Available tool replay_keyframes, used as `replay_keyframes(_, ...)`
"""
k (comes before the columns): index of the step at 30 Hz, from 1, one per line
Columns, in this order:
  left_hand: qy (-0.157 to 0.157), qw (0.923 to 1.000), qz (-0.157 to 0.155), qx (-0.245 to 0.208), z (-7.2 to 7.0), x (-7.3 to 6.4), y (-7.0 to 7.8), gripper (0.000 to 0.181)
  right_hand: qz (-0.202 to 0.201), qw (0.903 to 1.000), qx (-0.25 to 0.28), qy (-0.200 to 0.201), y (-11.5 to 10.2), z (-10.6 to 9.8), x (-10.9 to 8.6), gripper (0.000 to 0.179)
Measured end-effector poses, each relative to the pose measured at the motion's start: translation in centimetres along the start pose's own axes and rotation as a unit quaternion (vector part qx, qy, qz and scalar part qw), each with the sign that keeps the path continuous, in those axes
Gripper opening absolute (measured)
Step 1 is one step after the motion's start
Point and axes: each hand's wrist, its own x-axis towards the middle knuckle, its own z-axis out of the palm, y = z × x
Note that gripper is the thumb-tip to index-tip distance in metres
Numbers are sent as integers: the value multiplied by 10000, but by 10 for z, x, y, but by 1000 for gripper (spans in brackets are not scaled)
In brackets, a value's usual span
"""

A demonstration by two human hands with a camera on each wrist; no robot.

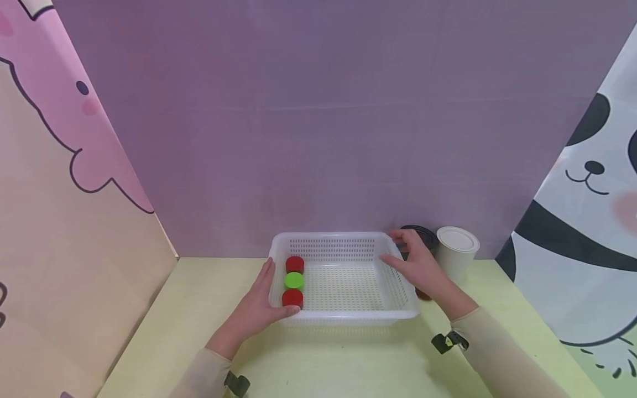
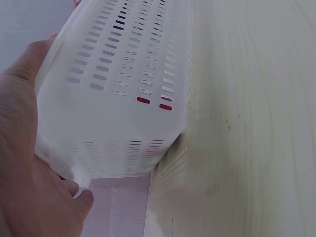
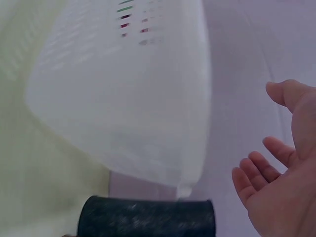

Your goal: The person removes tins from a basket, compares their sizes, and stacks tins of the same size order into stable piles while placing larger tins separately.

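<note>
A white perforated plastic basket [image 1: 343,315] stands on the table near the back wall. Along its left side, inside, lie a red round piece [image 1: 294,264], a green one [image 1: 293,281] and a second red one [image 1: 292,298]. My left hand [image 1: 254,307] grips the basket's front left corner, thumb on the front rim and fingers along the left side. Over the basket's right rim, my right hand [image 1: 418,262] is held with fingers spread and thumb apart. The right wrist view shows that hand [image 3: 279,182] clear of the basket wall [image 3: 123,98], holding nothing.
Right of the basket stands a dark container [image 1: 423,235] with a black top, partly hidden by my right hand. Beside it is a white lidded canister [image 1: 458,246]. A purple wall [image 1: 318,121] closes off the back of the pale table [image 1: 318,365].
</note>
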Motion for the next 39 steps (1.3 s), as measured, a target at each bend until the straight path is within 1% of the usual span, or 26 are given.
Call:
replay_keyframes(4, 3, 10000, 12, 1, 0, -1, 0, 135, -75, 9989, -148, -437, -8, 5, 12, 58)
replay_keyframes(8, 16, 10000, 18, -41, 0, 0, 0, 134, -142, 9951, -291, -935, -12, 11, 24, 56)
replay_keyframes(12, 24, 10000, 10, -61, 0, 0, 1, 134, -264, 9902, -255, -1349, -16, 18, 38, 52)
replay_keyframes(16, 25, 9999, -6, -97, 0, 0, 1, 134, -552, 9847, -111, -1648, -21, 24, 50, 51)
replay_keyframes(18, 11, 9999, -33, -128, 0, 0, 0, 135, -636, 9819, -48, -1781, -25, 27, 56, 50)
replay_keyframes(20, 13, 9999, -6, -154, 0, 0, 0, 135, -674, 9797, -86, -1884, -29, 31, 61, 50)
replay_keyframes(23, 11, 9999, 5, -146, 0, 0, -1, 135, -592, 9778, -218, -2000, -36, 36, 68, 50)
replay_keyframes(27, 9, 9999, -6, -117, 0, 0, -2, 135, -532, 9746, -345, -2150, -39, 49, 76, 50)
replay_keyframes(33, 16, 9999, -19, -116, 1, 2, -4, 134, -753, 9682, -501, -2332, -39, 65, 89, 54)
replay_keyframes(39, 24, 10000, -5, -95, 2, 2, -5, 135, -847, 9669, -438, -2366, -43, 76, 99, 57)
